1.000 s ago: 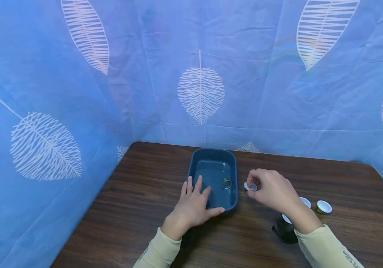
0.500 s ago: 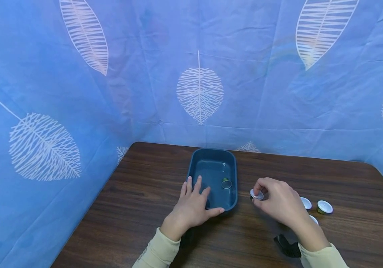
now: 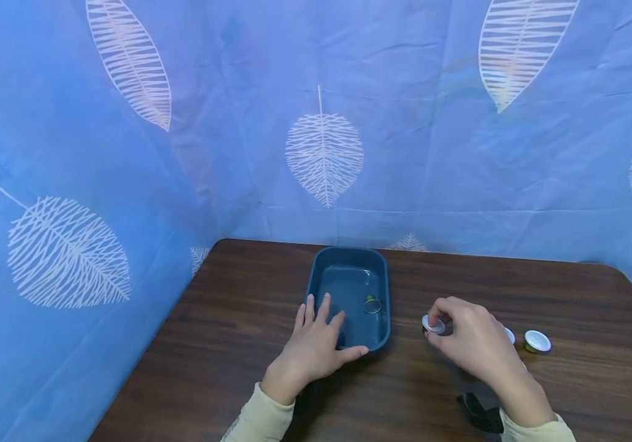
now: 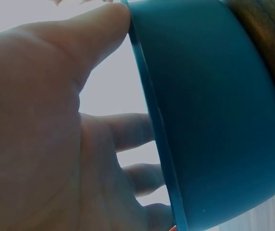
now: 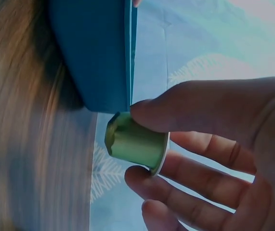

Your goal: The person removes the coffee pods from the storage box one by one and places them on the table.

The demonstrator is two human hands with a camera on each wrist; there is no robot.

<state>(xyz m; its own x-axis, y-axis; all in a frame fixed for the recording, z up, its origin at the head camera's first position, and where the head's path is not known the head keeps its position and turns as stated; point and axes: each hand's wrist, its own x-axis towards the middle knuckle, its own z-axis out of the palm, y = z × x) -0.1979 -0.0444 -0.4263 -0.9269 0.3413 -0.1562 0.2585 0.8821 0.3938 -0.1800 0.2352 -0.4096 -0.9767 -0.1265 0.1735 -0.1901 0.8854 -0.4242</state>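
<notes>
My right hand [image 3: 473, 341] pinches a green coffee capsule [image 5: 137, 139] between thumb and fingers. In the head view the capsule's white lid faces up, to the right of a dark blue rectangular tray [image 3: 343, 282]. The right wrist view shows the thumb on its green side and the lid toward my palm, with the body clear of the table. My left hand [image 3: 312, 347] rests on the near left corner of the tray, fingers spread over its rim. A second capsule [image 3: 372, 304] lies on its side inside the tray, near the right wall.
A white-lidded green capsule [image 3: 537, 341] stands on the dark wooden table [image 3: 227, 368] to the right. Another capsule [image 3: 510, 335] is partly hidden behind my right hand. A black strap-like piece [image 3: 478, 412] shows by my right wrist. Blue cloth with white leaves hangs behind the table.
My right hand has moved right and slightly nearer with the capsule, away from the tray. The left hand keeps its place at the tray. The head view has shifted a little.
</notes>
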